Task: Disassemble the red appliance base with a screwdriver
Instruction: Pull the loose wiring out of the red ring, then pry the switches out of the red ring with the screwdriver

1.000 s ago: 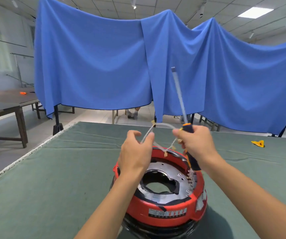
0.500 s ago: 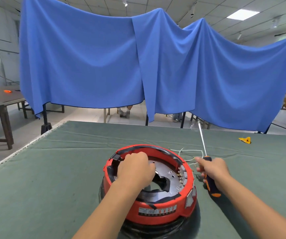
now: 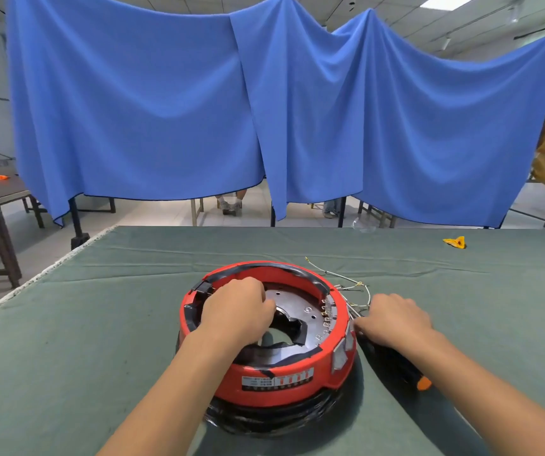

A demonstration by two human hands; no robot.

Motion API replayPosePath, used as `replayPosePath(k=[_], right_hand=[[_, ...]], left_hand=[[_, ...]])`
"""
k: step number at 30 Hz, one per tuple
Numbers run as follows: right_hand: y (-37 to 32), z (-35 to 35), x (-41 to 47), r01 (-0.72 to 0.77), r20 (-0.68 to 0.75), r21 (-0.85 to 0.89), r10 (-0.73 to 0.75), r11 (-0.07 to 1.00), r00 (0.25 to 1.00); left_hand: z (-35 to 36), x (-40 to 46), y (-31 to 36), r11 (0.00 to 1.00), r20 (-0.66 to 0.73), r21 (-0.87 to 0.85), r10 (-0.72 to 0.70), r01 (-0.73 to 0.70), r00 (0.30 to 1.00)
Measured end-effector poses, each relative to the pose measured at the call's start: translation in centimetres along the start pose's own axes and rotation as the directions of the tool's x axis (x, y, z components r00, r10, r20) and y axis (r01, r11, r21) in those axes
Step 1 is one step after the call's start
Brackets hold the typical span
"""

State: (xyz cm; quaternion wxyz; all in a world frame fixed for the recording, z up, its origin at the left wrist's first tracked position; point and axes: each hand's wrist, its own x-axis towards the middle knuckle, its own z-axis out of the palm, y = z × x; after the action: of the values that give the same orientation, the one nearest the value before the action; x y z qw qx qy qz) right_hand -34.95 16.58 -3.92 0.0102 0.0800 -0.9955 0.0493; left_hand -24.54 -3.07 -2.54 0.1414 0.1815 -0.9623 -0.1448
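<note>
Lowered from mid-air, the screwdriver (image 3: 402,370) lies flat on the bench under my clasping right hand (image 3: 393,324), left hand (image 3: 236,311) curled inside the red appliance base (image 3: 284,373), grip unclear; I judge re-aiming at a plate screw comes next.

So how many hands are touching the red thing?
1 for certain. The left hand reaches inside the red appliance base, on its metal plate. The right hand lies beside the base on the screwdriver; whether its fingers touch the base is unclear.
</note>
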Motion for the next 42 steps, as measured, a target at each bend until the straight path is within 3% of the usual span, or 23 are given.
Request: replayPosePath(k=[5,10,12,16,26,31,37,42], right_hand=[[-0.9,-2.8,-0.8,0.219,-0.272,0.290,-0.139,0.932,0.952],[-4.5,-3.7,-1.2,0.418,-0.284,0.306,-0.337,0.856,0.898],[-5.9,-3.3,-1.1,0.439,-0.228,0.281,-0.385,0.854,0.894],[-7.7,-1.9,-1.0,0.466,-0.118,0.234,-0.451,0.853,0.885],[-8.8,-3.1,-1.3,0.392,-0.316,-0.171,-0.427,0.904,0.847],[-11.5,-2.1,-2.3,0.586,-0.364,0.093,-0.520,0.805,0.773],[-11.6,-1.2,-1.9,0.628,-0.315,0.188,-0.560,0.755,0.767],[-12.7,-0.8,-2.8,0.825,-0.322,-0.049,-0.791,0.563,0.520]], left_hand=[[-0.9,-0.8,0.5,0.996,-0.157,-0.082,0.025,-0.038,0.987],[-2.2,-2.6,-1.1,0.999,-0.317,0.014,-0.038,0.045,0.948],[-2.4,-3.5,-1.9,0.985,-0.294,0.102,-0.104,0.140,0.950],[-2.8,-4.3,-3.1,0.965,-0.176,-0.024,-0.260,0.260,0.950],[-4.4,-3.0,-6.9,0.980,-0.100,-0.197,-0.051,0.031,0.994],[-4.0,-3.1,-6.7,0.967,-0.089,-0.249,0.028,-0.050,0.996],[-3.3,-2.8,-7.2,0.951,-0.062,-0.307,0.008,-0.026,0.998],[-3.3,-2.8,-7.2,0.953,-0.061,-0.302,0.014,-0.031,0.998]])
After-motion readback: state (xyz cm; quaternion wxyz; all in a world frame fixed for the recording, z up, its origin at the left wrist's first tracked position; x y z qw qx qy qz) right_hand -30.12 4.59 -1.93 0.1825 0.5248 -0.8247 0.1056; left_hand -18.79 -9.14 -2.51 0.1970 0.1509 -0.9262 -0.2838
